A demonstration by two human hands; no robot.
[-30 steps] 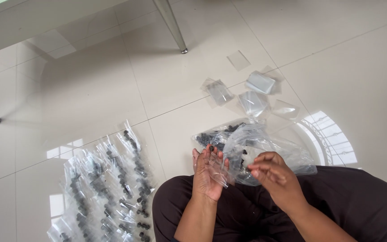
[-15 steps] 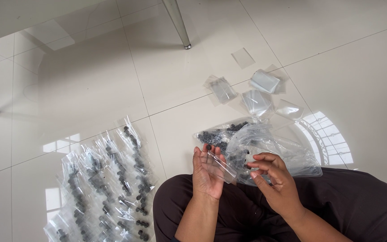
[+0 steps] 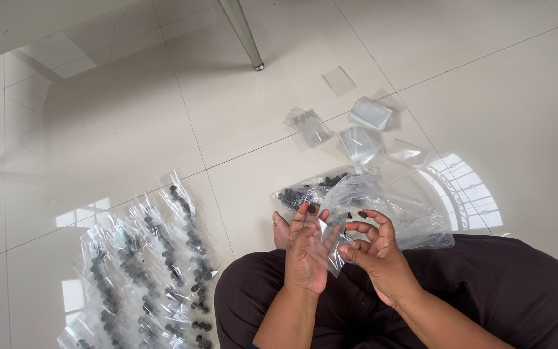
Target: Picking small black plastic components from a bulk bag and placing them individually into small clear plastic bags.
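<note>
From the head camera, you held a small clear bag [image 3: 330, 242] over your lap, at six o'clock of the big bag of black parts [image 3: 363, 203] on the floor. Your left hand [image 3: 306, 249] was spread flat behind it; your right hand [image 3: 372, 249] pinched its edge, fingers curled. Best to keep its mouth taut and upright. Filled bags [image 3: 146, 271] lay at nine o'clock.
</note>
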